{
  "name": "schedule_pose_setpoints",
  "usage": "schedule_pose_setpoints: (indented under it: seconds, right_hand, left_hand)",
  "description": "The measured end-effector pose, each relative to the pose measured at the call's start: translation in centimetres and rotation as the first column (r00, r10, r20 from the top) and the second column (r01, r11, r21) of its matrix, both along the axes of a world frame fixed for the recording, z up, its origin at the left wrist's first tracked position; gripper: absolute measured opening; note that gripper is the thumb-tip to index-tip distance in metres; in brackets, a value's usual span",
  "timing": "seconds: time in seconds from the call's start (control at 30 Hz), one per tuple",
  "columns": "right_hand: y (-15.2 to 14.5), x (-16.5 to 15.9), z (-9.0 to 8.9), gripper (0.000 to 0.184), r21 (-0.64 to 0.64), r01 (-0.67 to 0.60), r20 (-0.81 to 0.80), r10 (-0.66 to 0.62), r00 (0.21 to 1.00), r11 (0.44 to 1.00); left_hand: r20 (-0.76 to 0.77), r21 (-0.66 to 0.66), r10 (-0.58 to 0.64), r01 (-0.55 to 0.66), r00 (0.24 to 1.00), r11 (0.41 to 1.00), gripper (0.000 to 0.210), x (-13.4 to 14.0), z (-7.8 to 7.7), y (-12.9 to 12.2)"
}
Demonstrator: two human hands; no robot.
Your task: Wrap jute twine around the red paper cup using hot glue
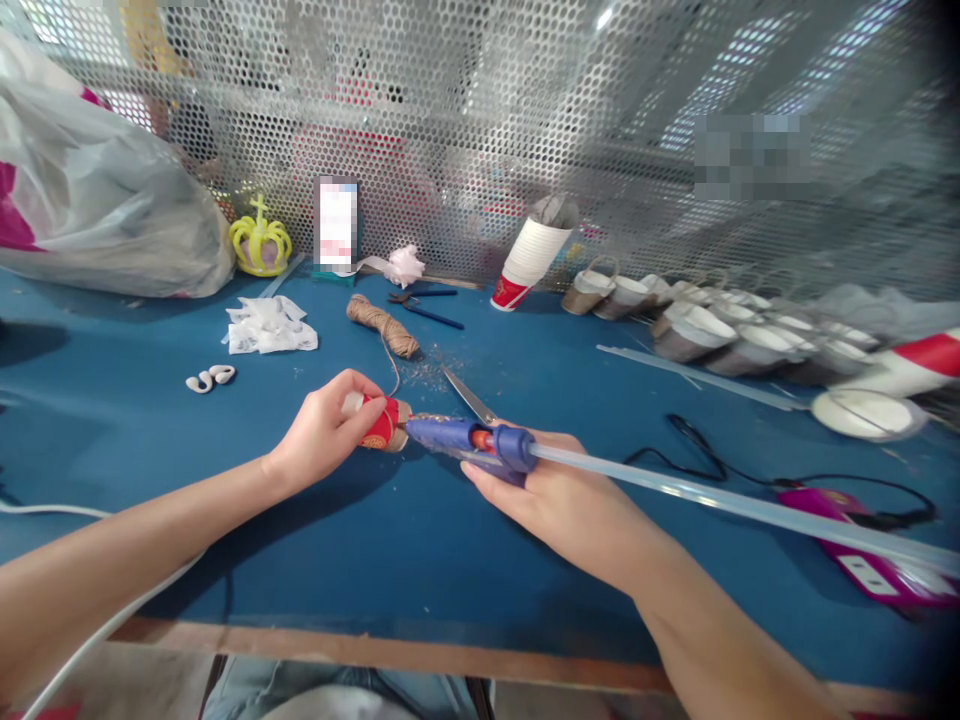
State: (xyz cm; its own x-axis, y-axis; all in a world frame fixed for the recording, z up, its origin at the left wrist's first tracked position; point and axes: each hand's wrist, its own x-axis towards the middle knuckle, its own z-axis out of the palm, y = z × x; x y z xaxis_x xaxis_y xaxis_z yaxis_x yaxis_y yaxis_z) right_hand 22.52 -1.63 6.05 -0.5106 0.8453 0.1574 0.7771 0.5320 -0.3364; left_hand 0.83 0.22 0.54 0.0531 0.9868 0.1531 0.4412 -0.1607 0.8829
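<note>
My left hand (330, 425) is closed around a small red paper cup (385, 425) lying on its side, with brown twine wound on part of it. From the cup a strand runs up to a twisted hank of twine (382, 325). My right hand (555, 490) grips a blue hot glue gun (450, 437), its nozzle at the cup's twine-covered end; whether they touch I cannot tell. A long clear glue stick (675, 490) sticks out of the gun's back toward the right. Just beyond my right hand lie scissors (469, 395), their handles hidden.
Pliers (427, 308), white crumpled tissue (270, 325) and white earbuds (211, 378) lie on the blue table (300, 560). Stacked paper cups (532, 255) stand behind. At right are several twine-wrapped cups (694, 335), spare glue sticks (697, 377) and a magenta power strip (862, 550) with a black cord.
</note>
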Motion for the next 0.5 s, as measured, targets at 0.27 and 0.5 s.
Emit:
schedule_pose_setpoints:
  seconds: [0.27,0.5]
  right_hand:
    - [0.08,0.08,-0.02,0.014,-0.033,0.025,0.022,-0.024,0.999,0.999]
    - [-0.09,-0.06,0.38,0.013,-0.035,0.017,0.016,-0.016,1.0,0.999]
  left_hand:
    - [-0.011,0.007,-0.017,0.017,1.0,1.0,0.02,-0.14,-0.18,-0.05]
    - [-0.011,0.017,-0.017,0.017,1.0,1.0,0.02,0.01,0.2,-0.14]
